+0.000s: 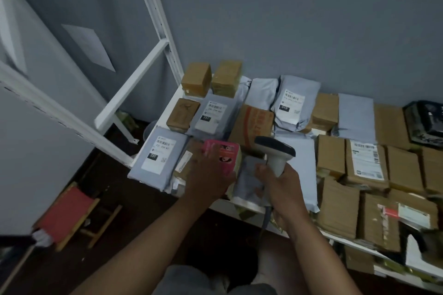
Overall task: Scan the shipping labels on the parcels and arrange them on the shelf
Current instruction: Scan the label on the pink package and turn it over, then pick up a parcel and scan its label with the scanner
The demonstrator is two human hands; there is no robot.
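My left hand (207, 178) grips a small pink box (224, 157) with a cartoon print, held just above the front of the white shelf (249, 206). Beside it, my right hand (281, 189) grips the handle of a grey-and-black barcode scanner (275, 151), whose head sits right of the pink box. A grey mailer bag (249, 176) lies under and between both hands. Grey mailers with white labels marked 231 (158, 154) (211, 115) and 010 (291, 103) lie on the shelf's left and back.
Brown cardboard parcels (366, 163) cover the shelf to the right, two brown boxes (196, 79) stand at the back left, and a black packet (425, 122) is at the far right. White shelf uprights (153, 7) rise on the left. A red folding stool (67, 215) stands on the dark floor.
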